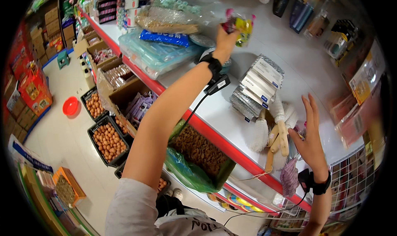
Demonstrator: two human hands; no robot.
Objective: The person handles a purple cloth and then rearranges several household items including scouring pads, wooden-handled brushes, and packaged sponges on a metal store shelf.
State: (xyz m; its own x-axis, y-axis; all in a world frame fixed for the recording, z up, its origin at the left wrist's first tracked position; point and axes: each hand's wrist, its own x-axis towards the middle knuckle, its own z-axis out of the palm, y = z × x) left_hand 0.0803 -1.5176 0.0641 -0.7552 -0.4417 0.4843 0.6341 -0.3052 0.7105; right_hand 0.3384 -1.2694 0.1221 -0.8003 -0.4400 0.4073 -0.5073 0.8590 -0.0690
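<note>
My left hand (227,40) reaches over the white shelf and grips a small clear-wrapped packet (245,30) with yellow and dark pink contents. What is inside the wrapping cannot be told. Nearer along the shelf lies a stack of silvery scouring pads (257,84) with white printed labels. Beside it is a heap of wooden-handled brushes (280,124) with whitish bristles. My right hand (311,143), with fingers spread and holding nothing, hovers just right of these brushes. Below that hand a crumpled purple item (289,177) hangs at the shelf's red edge.
A pale teal plastic box (158,56) sits farther left on the shelf, under a blue packet (164,38) and bagged goods. Below are a green-lined box of brown dried food (201,146) and black crates of eggs (108,140). Hanging packages (356,121) border the right.
</note>
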